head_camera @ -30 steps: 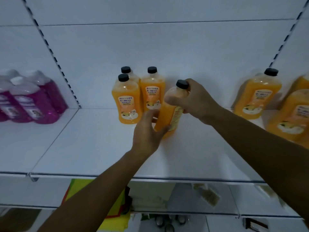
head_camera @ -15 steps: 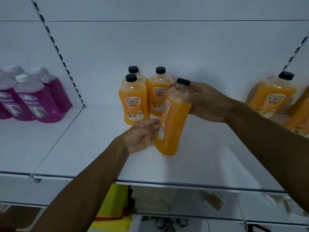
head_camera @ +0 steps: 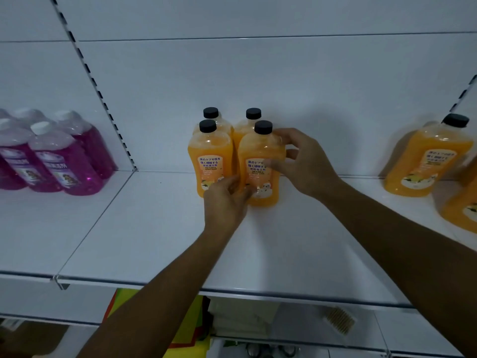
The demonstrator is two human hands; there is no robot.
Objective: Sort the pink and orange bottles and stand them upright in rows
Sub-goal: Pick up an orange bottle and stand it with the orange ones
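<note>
Four orange bottles with black caps stand upright in a two-by-two block at the back of the white shelf [head_camera: 154, 228]. The front right orange bottle [head_camera: 259, 148] is the one in my hands. My right hand [head_camera: 307, 164] grips its shoulder and side, thumb across the label. My left hand [head_camera: 224, 202] holds its lower left edge, fingers tucked between it and the front left bottle [head_camera: 210, 151]. The bottle's base sits on the shelf. Several pink bottles [head_camera: 64, 161] with white caps stand grouped on the left shelf section.
More orange bottles [head_camera: 428, 161] lean against the back wall at the right, one [head_camera: 459, 210] cut off by the frame edge. A slotted upright [head_camera: 103, 99] divides the pink section from this one. Yellow and green material [head_camera: 185, 332] lies on the level below.
The orange bottle was tilted in the air in front of three standing bottles. Now it stands upright on the shelf as the front right of the block, both hands still on it.
</note>
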